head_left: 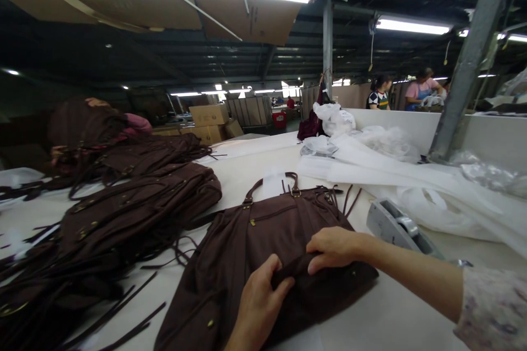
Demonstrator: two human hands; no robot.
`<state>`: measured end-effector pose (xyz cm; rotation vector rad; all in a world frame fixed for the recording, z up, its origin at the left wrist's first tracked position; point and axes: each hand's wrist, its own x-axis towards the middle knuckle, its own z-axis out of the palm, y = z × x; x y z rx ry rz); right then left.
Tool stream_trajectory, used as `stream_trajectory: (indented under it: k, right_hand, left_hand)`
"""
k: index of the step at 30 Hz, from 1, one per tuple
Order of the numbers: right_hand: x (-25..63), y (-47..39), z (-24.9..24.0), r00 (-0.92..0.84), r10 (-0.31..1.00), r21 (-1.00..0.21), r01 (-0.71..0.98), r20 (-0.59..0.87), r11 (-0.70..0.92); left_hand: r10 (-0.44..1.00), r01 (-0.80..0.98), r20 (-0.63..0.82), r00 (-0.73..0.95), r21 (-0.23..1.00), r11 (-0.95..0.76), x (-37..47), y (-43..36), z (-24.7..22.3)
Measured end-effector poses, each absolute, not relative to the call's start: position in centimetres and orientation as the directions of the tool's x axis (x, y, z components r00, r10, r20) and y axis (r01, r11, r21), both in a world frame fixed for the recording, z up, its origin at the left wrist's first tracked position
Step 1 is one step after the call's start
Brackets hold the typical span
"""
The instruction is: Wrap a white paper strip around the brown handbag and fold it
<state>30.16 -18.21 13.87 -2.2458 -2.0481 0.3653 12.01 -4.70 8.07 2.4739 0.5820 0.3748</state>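
Note:
A dark brown handbag [267, 219] lies on the white table in front of me, its handles pointing away. A small brass zipper pull shows on its upper panel, and a white slip sits by the handles. My left hand [263, 296] pinches a fold of the bag's fabric near its lower middle, thumb and index finger pressed on the cloth. Just to the right, my right hand [335, 249] grips the same fold between thumb and fingers. The fingertips of both hands are partly hidden by the fabric.
More brown bags [144, 208] are piled on the left. A grey tape dispenser [399, 227] stands to the right, near white plastic sheets [432, 186]. A metal post [469, 60] rises at the right. A person's hand and pink sleeve [138, 123] show behind the pile.

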Motion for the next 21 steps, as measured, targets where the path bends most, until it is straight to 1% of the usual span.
stream_trajectory:
  k: [2, 3, 5, 7, 8, 10, 11, 13, 17, 19, 21]
  right_hand:
    - [29.5, -17.7, 12.7, 0.101, 0.993, -0.174, 0.979, -0.065, -0.111]
    - [29.3, -17.6, 12.0, 0.122, 0.992, -0.151, 0.981, -0.024, -0.125]
    - [29.0, -17.5, 10.6, 0.175, 0.984, -0.109, 0.979, 0.036, -0.171]
    - [29.1, -17.7, 9.7, 0.191, 0.980, -0.091, 0.978, 0.054, -0.185]
    - [29.4, -17.9, 9.5, 0.182, 0.982, -0.093, 0.980, 0.053, -0.177]
    - [30.3, -18.5, 9.4, 0.152, 0.988, -0.118, 0.982, 0.003, -0.151]
    - [30.8, -18.9, 9.3, 0.144, 0.989, -0.123, 0.981, -0.032, -0.147]
    - [31.6, -19.6, 9.3, 0.154, 0.986, -0.096, 0.982, -0.069, -0.160]
    - [32.1, -21.6, 8.6, 0.184, 0.983, -0.007, 0.983, -0.004, -0.184]
    - [32.6, -23.1, 8.4, 0.185, 0.983, 0.002, 0.983, 0.005, -0.185]
    - [33.6, -24.6, 8.7, 0.178, 0.984, -0.046, 0.983, 0.004, -0.178]
  left_hand:
    - [0.463, 0.316, 0.122, 0.878, 0.579, -0.752, 12.0, -5.0, 9.0]
    - [0.463, 0.330, 0.117, 0.878, 0.552, -0.765, 12.2, -5.3, 9.3]
    - [0.482, 0.384, 0.128, 0.867, 0.445, -0.809, 12.6, -6.2, 9.6]
    - [0.512, 0.449, 0.161, 0.843, 0.311, -0.837, 13.3, -7.2, 9.3]
    - [0.522, 0.473, 0.177, 0.834, 0.258, -0.843, 13.6, -7.6, 8.9]
    - [0.522, 0.489, 0.196, 0.830, 0.194, -0.850, 14.1, -8.2, 8.0]
    - [0.514, 0.486, 0.205, 0.833, 0.172, -0.857, 14.3, -8.4, 7.6]
    - [0.482, 0.465, 0.222, 0.847, 0.130, -0.876, 14.4, -8.5, 7.1]
    - [0.410, 0.410, 0.238, 0.881, 0.049, -0.911, 14.2, -8.4, 6.9]
    - [0.377, 0.383, 0.248, 0.892, 0.028, -0.923, 14.0, -8.3, 6.7]
    - [0.359, 0.365, 0.261, 0.896, 0.030, -0.931, 13.9, -8.1, 6.4]
